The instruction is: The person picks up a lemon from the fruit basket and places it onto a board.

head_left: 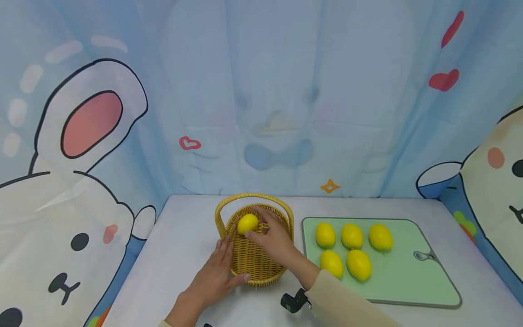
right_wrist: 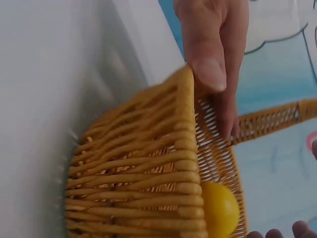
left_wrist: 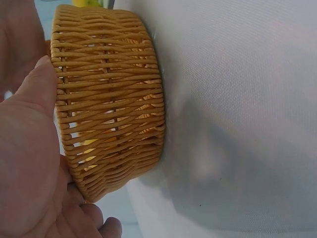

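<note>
A wicker basket (head_left: 255, 259) with an arched handle stands on the white table. My left hand (head_left: 216, 268) holds its near left side, thumb on the front rim and fingers along the side. In the left wrist view the thumb (left_wrist: 42, 82) lies against the basket's rim (left_wrist: 62, 106). One lemon (head_left: 247, 224) is inside the basket at the far left. Over the basket reaches my right hand (head_left: 273, 236), fingers and thumb spread around the lemon's right side. In the right wrist view a gap shows between the lemon (right_wrist: 220, 210) and the fingertips (right_wrist: 274, 233).
On the right, a pale green cutting board (head_left: 408, 272) carries several lemons (head_left: 352, 236) in two rows. A black device (head_left: 293, 302) is by the right wrist. A cartoon-printed blue curtain (head_left: 269, 91) hangs behind the table (head_left: 180, 236).
</note>
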`<act>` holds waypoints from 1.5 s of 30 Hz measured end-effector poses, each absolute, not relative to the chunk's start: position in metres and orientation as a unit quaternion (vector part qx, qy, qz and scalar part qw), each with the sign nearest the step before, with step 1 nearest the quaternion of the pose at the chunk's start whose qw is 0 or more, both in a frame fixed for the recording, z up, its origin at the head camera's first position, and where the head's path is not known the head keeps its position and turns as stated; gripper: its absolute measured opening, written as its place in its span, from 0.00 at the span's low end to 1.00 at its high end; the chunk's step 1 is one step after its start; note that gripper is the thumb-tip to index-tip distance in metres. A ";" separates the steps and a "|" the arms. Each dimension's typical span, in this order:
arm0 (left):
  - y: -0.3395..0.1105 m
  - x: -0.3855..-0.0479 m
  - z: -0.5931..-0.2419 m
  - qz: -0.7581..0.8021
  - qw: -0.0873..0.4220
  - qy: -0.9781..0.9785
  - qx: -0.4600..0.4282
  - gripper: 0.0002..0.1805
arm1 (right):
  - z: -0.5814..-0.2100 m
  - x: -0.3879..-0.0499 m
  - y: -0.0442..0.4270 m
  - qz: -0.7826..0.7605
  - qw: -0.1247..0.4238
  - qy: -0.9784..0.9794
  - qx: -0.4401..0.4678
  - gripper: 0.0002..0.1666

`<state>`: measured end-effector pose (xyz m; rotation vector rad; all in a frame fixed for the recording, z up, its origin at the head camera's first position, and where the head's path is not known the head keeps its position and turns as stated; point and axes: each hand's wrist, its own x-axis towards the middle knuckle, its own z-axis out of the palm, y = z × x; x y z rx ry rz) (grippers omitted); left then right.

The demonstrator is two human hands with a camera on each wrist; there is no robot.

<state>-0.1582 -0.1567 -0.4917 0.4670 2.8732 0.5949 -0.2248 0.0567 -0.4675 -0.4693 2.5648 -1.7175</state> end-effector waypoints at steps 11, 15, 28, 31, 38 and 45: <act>-0.159 -0.161 -0.494 0.205 0.089 0.962 0.160 0.58 | -0.494 -0.266 0.034 -0.586 0.104 0.799 -0.091 0.45; -0.159 -0.160 -0.495 0.203 0.093 0.961 0.161 0.59 | -0.500 -0.269 0.032 -0.578 0.125 0.801 -0.098 0.43; -0.160 -0.159 -0.492 0.211 0.096 0.958 0.167 0.58 | -0.511 -0.261 0.030 -0.525 0.176 0.807 -0.204 0.43; -0.159 -0.159 -0.492 0.210 0.098 0.958 0.169 0.58 | -0.511 -0.259 0.029 -0.511 0.177 0.817 -0.203 0.44; -0.157 -0.160 -0.493 0.201 0.100 0.959 0.172 0.59 | -0.508 -0.255 0.025 -0.441 0.165 0.850 -0.237 0.49; -0.159 -0.159 -0.493 0.201 0.087 0.961 0.167 0.59 | -0.504 -0.249 0.029 -0.437 0.093 0.869 -0.212 0.46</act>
